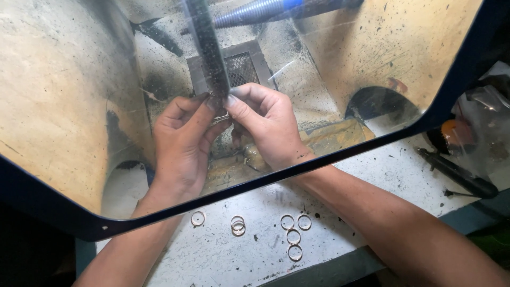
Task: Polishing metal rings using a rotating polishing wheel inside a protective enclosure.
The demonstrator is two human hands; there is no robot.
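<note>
Both my hands reach through arm holes into a dusty cabinet behind a clear window (372,58). My left hand (183,138) and my right hand (263,125) are pinched together on a small metal ring (221,116), pressing it against the lower end of a dark spinning buffing wheel (210,50). The ring is mostly hidden by my fingertips. A metal mesh grate (241,66) lies just behind the wheel.
Several loose thin rings (293,235) lie on the white bench (382,175) in front of the cabinet. A dark hand tool (457,172) rests at the right. A grey threaded spindle (249,13) crosses the top of the cabinet.
</note>
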